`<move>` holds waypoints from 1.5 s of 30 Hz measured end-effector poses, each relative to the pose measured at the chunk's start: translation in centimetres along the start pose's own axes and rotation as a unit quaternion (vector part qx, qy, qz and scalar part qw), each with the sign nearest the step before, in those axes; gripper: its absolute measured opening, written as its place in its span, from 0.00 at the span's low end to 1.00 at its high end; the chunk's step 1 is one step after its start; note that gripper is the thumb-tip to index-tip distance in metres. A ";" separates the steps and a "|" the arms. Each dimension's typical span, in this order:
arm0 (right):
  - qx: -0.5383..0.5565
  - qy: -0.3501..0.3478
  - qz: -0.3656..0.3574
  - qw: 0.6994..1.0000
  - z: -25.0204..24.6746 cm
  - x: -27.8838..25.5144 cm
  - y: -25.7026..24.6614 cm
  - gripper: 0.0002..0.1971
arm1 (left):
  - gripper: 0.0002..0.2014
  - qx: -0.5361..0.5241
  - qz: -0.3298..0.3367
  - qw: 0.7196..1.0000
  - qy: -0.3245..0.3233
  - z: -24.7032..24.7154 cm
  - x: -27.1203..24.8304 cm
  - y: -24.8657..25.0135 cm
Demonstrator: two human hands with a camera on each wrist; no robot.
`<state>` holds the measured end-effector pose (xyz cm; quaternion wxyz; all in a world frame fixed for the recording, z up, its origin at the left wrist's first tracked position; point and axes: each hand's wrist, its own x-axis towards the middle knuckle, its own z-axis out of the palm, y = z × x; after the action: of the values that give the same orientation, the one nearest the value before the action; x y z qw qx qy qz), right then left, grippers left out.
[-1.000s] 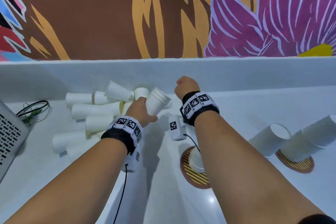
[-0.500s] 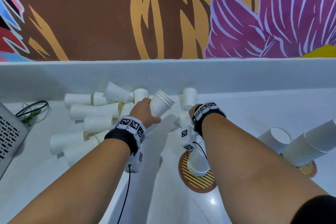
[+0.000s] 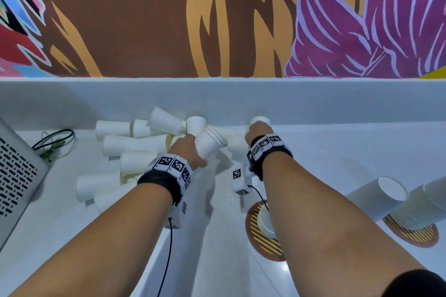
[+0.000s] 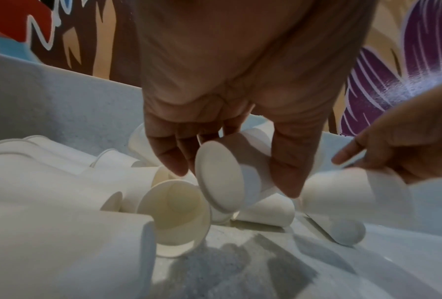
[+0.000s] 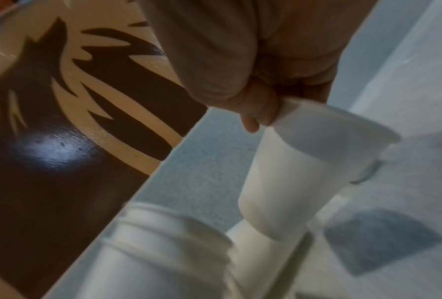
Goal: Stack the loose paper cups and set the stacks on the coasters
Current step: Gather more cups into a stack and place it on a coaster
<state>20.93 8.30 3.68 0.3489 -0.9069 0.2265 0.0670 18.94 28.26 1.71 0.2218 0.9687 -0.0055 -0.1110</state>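
Short nested stack (image 3: pixel 208 143) is in my left hand (image 3: pixel 187 149), fingers and thumb wrapped round its wall. Its long axis is tilted: rims point up and to the far right, base toward me and the left, as the left wrist view shows. It sits just above the pile of loose paper cups (image 3: pixel 130 144) lying on their sides at far left of the white counter (image 3: pixel 337 152).

My right hand (image 3: pixel 257 131) is just right of that stack, near the back ledge, fingers pinching a single cup (image 5: pixel 324 149) by its base end. In the right wrist view that cup hangs mouth-down over another cup below it, blurred; I can't tell whether they are nested.

The relation that matters: the stack's open mouth faces toward my right hand, and the two are close. My guess is the right-hand cup goes base-first into that mouth, so it needs turning to line up with the tilt.

Near right: a striped coaster (image 3: pixel 265 248) with a low stack, mostly behind my forearm. Further right a tall stack (image 3: pixel 420 207) leans on another coaster (image 3: pixel 415 236).
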 end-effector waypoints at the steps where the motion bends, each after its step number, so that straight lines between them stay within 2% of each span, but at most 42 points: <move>1: 0.013 0.024 -0.027 0.999 -0.4 0.3 -0.7 0.19 | 0.30 0.013 -0.007 1.000 -0.003 -0.1 0.0 -0.1; 3: 0.051 0.073 -0.077 0.993 -0.9 0.1 -2.1 0.18 | 0.28 0.038 -0.021 0.999 -0.006 -0.3 0.0 -0.1; 5: 0.099 0.078 -0.111 0.986 -0.8 0.4 -3.0 0.18 | 0.27 0.056 -0.029 0.998 -0.002 -0.4 0.2 -0.1; 7: 0.120 0.057 -0.144 0.981 -0.6 0.0 -3.9 0.21 | 0.26 0.049 -0.028 0.998 0.003 -0.3 0.5 -0.2; 10: 0.087 0.014 -0.199 0.976 0.1 -0.3 -5.0 0.26 | 0.30 0.018 -0.012 1.000 0.010 -0.2 1.0 -0.3; 12: 0.073 -0.005 -0.228 0.971 1.1 -0.3 -5.4 0.25 | 0.31 -0.001 -0.002 1.000 0.024 -0.2 1.1 -0.2; 15: 0.095 0.010 -0.222 0.970 2.1 0.5 -5.8 0.18 | 0.33 -0.028 0.000 0.999 0.042 -0.2 1.2 -0.5; 17: 0.108 0.015 -0.189 0.976 2.3 1.0 -5.5 0.19 | 0.33 -0.049 -0.003 0.997 0.057 -0.3 1.3 -0.9; 19: 0.094 -0.013 -0.189 0.977 2.7 1.3 -5.1 0.20 | 0.32 -0.061 -0.004 0.996 0.065 -0.2 1.6 -1.2; 23: 0.036 -0.102 -0.241 0.965 4.3 1.1 -5.0 0.17 | 0.32 -0.076 -0.005 0.995 0.062 0.2 2.2 -1.5; 25: 0.080 -0.099 -0.219 0.968 4.8 1.4 -4.8 0.17 | 0.32 -0.085 -0.007 0.994 0.064 0.3 2.4 -1.7; 27: 0.099 -0.035 -0.155 0.982 4.9 2.5 -4.4 0.19 | 0.32 -0.090 -0.012 0.994 0.066 0.3 2.6 -1.8; 30: 0.005 0.056 0.000 0.998 4.7 4.3 -3.1 0.24 | 0.32 -0.105 -0.022 0.992 0.068 0.2 2.7 -1.9; 33: -0.048 0.061 0.090 0.993 4.9 5.1 -1.4 0.31 | 0.31 -0.128 -0.031 0.989 0.068 0.1 2.8 -2.2; 37: -0.098 0.039 0.121 0.987 5.1 5.6 0.5 0.33 | 0.29 -0.127 -0.029 0.989 0.070 -0.2 2.9 -2.5; 40: -0.095 0.012 0.113 0.989 5.2 5.6 0.7 0.30 | 0.29 -0.129 -0.028 0.989 0.071 -0.2 3.0 -2.6; 43: -0.086 0.065 0.096 0.990 5.9 5.8 -0.1 0.22 | 0.30 -0.129 -0.030 0.988 0.074 -0.3 3.1 -2.5; 45: -0.065 0.096 0.072 0.991 6.5 6.0 -0.8 0.21 | 0.30 -0.132 -0.029 0.988 0.076 -0.3 3.1 -2.4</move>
<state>26.85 10.94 -2.32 0.2597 -0.9114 0.3186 0.0194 21.97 30.36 0.31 0.3439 0.9364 0.0537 -0.0435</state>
